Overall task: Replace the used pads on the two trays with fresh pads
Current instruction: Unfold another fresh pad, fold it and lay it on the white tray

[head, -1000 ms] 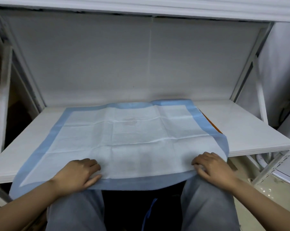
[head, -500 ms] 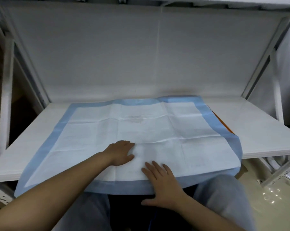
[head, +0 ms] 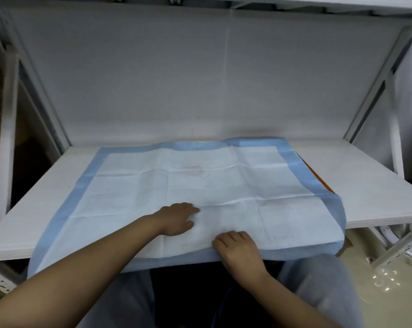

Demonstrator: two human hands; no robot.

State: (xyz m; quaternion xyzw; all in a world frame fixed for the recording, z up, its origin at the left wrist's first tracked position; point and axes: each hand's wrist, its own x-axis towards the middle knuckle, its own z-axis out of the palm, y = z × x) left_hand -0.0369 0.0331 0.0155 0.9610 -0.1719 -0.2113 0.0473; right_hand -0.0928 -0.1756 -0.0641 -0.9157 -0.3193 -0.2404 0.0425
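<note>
Hands have come in from the pad's [head: 224, 185] corners to its 6 o'clock edge — left hand [head: 176, 218] flat with fingers released, right hand [head: 238, 249] fingers curled onto the hem; smoothing or gathering it, likely.

One camera sat on my head, looked forward and down, close over my hands, faced the shelf [head: 356, 185] and its back wall, single view only.

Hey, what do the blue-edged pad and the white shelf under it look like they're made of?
The pad looks like disposable paper-like absorbent sheet: a matte white quilted centre with fold creases, and a smoother, thin blue plastic-like border. The shelf looks like a rigid white board with a matte finish; its front edge shows thin layered lines, so laminated or foam board is possible, but I can't tell which.
</note>
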